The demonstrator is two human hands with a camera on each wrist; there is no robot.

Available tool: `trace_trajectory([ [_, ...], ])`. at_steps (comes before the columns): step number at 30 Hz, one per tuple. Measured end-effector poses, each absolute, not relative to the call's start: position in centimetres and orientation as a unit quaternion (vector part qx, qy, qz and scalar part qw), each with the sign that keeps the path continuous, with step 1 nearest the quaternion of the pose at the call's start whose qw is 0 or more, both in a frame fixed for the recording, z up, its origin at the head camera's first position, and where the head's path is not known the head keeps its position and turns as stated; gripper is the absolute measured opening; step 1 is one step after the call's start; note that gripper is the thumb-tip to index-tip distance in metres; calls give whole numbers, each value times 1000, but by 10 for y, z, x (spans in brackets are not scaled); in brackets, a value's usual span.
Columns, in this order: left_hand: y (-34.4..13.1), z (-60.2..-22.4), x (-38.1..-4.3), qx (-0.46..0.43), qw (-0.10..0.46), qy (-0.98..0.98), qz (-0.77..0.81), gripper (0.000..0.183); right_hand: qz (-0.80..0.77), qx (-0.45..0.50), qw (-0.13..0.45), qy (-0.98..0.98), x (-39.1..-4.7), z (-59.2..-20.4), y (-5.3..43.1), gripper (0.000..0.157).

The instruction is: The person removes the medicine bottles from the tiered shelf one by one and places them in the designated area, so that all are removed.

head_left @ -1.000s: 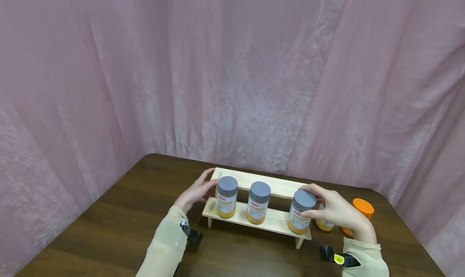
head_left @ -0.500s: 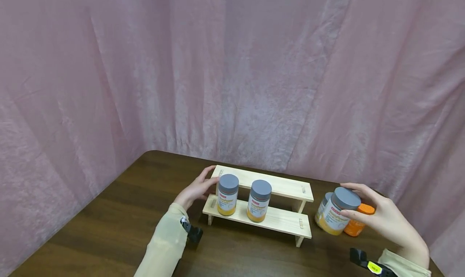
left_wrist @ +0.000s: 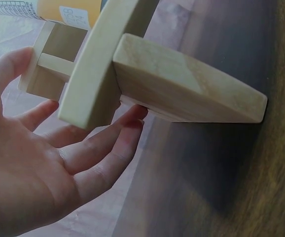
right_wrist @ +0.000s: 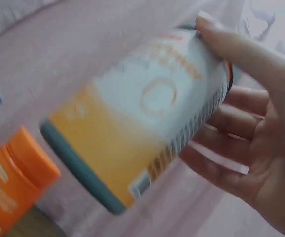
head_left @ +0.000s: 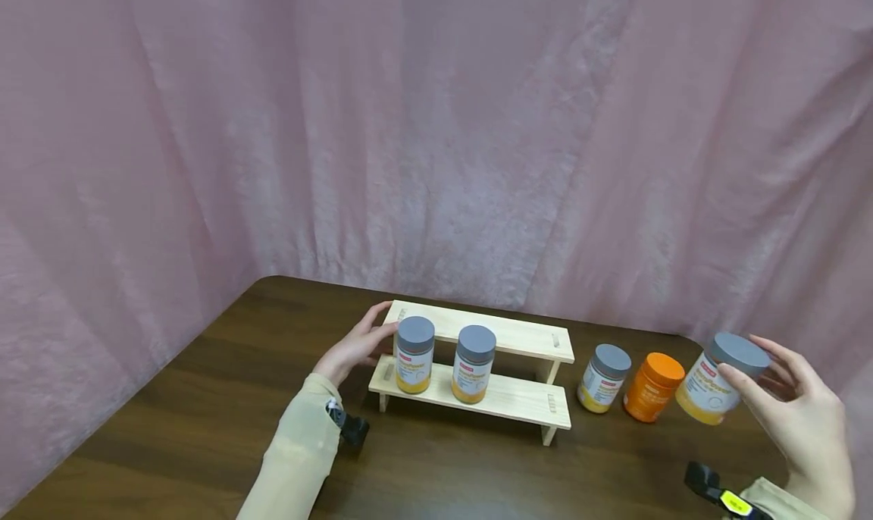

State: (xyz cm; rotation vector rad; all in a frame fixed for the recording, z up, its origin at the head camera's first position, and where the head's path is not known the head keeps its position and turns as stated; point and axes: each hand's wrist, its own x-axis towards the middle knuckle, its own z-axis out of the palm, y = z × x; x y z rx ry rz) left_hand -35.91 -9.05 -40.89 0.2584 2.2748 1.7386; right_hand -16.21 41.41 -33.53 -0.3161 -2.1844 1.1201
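Against the earlier frame, the held jar (head_left: 721, 382) is now well to the right of the rack (head_left: 514, 335), gone from the right end of its lower shelf (head_left: 521, 400), and the right hand (head_left: 808, 414) is out there with it. The left hand (head_left: 350, 351) stays at the rack's left end.

Largest first, we see the pink curtain (head_left: 436, 126) behind, then the dark wooden surface (head_left: 204, 429), with the two-tier rack standing on it. At the rack our left fingers lie spread and relaxed against the end (we make out nothing pinched there). Our right fingers are parted only by the jar's width, thumb and fingers gripping it near its grey lid. It is tilted and looks lifted clear of the surface, just right of the orange jar (head_left: 653, 387).

As for progress, we judge this jar's removal done and its setting down not yet done. The left shelf jar (head_left: 414, 357) and right shelf jar (head_left: 472, 364) remain upright on the lower shelf, while the small jar (head_left: 603, 378) stands between rack and orange jar.
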Motion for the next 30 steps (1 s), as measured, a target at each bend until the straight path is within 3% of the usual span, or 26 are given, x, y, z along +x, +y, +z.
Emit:
trace_trajectory([
  [9, -104, -407, -357, 101, 137, 787, 593, 64, 327, -174, 277, -887, -176, -364, 432, 77],
  [22, -107, -406, -356, 99, 140, 792, 586, 66, 283, -134, 239, -919, -189, -383, 437, 72],
  [30, -105, -409, -355, 92, 143, 790, 589, 64, 314, -166, 188, -916, -193, -398, 444, 74],
])
